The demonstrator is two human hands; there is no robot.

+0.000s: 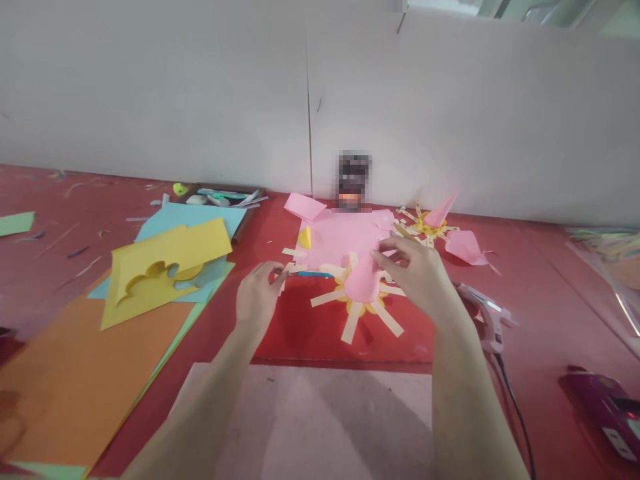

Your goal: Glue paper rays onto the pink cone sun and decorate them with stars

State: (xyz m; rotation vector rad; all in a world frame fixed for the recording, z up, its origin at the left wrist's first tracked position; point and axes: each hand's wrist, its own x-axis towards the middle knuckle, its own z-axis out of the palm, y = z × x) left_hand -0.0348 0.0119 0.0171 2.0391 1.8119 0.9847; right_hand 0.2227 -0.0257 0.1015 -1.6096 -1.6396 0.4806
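Observation:
My left hand (259, 295) is closed in a pinch on a thin cream paper strip (287, 272) at the left of a paper flower. My right hand (417, 270) curls its fingers on a pink paper cone petal (362, 280). The petal stands on the flower's yellow centre (357, 307), and cream strips (353, 323) radiate out around it. The flower lies on a red sheet (300, 327). Behind it lies a pink paper sheet (335, 240).
At the left are a yellow sheet with a cut-out (165, 270), blue paper (193, 220) and orange paper (75, 380). A second flower (430, 223) and a loose pink cone (465, 247) lie at the back right. A glue gun (487, 317) lies beside my right wrist. A pink sheet (310, 420) is nearest me.

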